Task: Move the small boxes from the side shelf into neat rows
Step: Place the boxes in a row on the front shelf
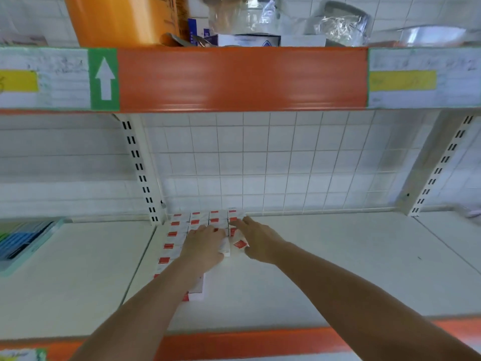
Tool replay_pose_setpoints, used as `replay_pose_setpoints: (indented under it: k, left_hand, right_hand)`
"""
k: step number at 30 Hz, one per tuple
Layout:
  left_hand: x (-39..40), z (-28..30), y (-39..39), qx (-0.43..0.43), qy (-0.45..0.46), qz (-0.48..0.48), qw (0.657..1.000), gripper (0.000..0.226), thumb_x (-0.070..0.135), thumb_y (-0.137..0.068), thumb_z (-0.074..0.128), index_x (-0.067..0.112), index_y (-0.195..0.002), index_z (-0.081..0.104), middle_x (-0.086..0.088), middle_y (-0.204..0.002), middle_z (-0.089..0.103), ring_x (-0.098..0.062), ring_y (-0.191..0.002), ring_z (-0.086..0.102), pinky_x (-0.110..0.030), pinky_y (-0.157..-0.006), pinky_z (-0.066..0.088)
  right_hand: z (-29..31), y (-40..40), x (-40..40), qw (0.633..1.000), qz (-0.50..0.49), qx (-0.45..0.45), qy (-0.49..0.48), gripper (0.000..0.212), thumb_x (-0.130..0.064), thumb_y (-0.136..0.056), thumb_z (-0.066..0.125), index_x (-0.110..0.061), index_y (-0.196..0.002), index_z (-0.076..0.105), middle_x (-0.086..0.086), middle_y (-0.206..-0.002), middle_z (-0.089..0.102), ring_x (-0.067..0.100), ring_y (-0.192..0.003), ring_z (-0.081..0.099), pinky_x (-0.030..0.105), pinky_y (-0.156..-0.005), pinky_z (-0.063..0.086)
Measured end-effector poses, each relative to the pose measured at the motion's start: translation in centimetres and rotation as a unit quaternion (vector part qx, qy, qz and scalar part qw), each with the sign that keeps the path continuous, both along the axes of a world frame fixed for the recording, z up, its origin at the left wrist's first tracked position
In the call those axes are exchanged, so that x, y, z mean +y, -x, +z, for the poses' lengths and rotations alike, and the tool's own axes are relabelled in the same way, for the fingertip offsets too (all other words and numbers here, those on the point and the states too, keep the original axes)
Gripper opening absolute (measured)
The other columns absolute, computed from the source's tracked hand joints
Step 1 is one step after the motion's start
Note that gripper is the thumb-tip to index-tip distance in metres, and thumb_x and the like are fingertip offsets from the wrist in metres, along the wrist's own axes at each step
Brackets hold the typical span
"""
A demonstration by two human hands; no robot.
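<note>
Two hands tidy small boxes on a white shelf.
A green label [104,79] with a white up arrow sits on the orange rail [242,79]; other writing is too blurred to read. Red-marked boxes [179,225] lie in rows by the left upright. The left hand [203,246] lies flat over them, fingers together; the right hand [256,239] clamps a tilted box [239,244].

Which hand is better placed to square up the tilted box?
Probably the right hand: the tilted box lies against it, at the rows' right edge. The left hand lies flat on the rows.
</note>
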State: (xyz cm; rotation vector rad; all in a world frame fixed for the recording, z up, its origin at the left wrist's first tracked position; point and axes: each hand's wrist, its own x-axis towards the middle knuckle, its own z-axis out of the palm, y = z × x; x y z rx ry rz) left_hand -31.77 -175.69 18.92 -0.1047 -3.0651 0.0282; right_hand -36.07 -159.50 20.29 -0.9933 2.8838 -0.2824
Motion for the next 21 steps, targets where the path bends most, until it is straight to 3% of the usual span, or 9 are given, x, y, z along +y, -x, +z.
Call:
replay_pose_setpoints:
  k: [4, 8, 17, 21]
  left_hand:
    - [-0.2, 0.0, 0.2, 0.004, -0.003, 0.007, 1.0, 0.038, 0.03, -0.088, 0.058, 0.025, -0.125, 0.051, 0.005, -0.123, 0.056, -0.018, -0.117, 0.049, -0.033, -0.1, 0.039]
    - [-0.1, 0.2, 0.2, -0.006, -0.022, 0.014, 1.0, 0.034, 0.029, -0.088, 0.058, 0.022, -0.121, 0.052, 0.004, -0.121, 0.056, -0.018, -0.116, 0.049, -0.033, -0.099, 0.037]
    - [-0.6, 0.8, 0.4, -0.027, -0.029, 0.01, 0.999, 0.034, 0.03, -0.089, 0.057, 0.022, -0.121, 0.051, 0.004, -0.121, 0.053, -0.017, -0.114, 0.046, -0.033, -0.1, 0.036]
    - [-0.6, 0.7, 0.4, -0.019, -0.02, 0.014, 1.0, 0.039, 0.031, -0.091, 0.055, 0.025, -0.129, 0.049, 0.004, -0.126, 0.05, -0.017, -0.12, 0.044, -0.033, -0.103, 0.035]
  right_hand:
    - [0.1, 0.2, -0.5, 1.0, -0.015, -0.018, -0.001, 0.073, -0.002, -0.082, 0.061, -0.021, -0.145, 0.029, 0.003, -0.139, 0.048, 0.029, -0.12, 0.053, 0.037, -0.086, 0.048]
    - [-0.1, 0.6, -0.3, 0.999, -0.029, -0.035, -0.006, 0.06, -0.011, -0.082, 0.064, -0.017, -0.137, 0.039, 0.004, -0.129, 0.054, 0.026, -0.112, 0.056, 0.036, -0.086, 0.051]
    - [-0.3, 2.1, 1.0, 0.999, -0.028, -0.013, -0.033, 0.054, -0.036, -0.082, 0.065, -0.029, -0.134, 0.05, -0.004, -0.127, 0.055, 0.019, -0.116, 0.052, 0.033, -0.088, 0.05]
    - [-0.6, 2.2, 1.0, 0.999, -0.017, -0.04, 0.001, 0.05, -0.022, -0.087, 0.063, -0.027, -0.135, 0.052, -0.001, -0.131, 0.051, 0.023, -0.114, 0.055, 0.033, -0.092, 0.051]
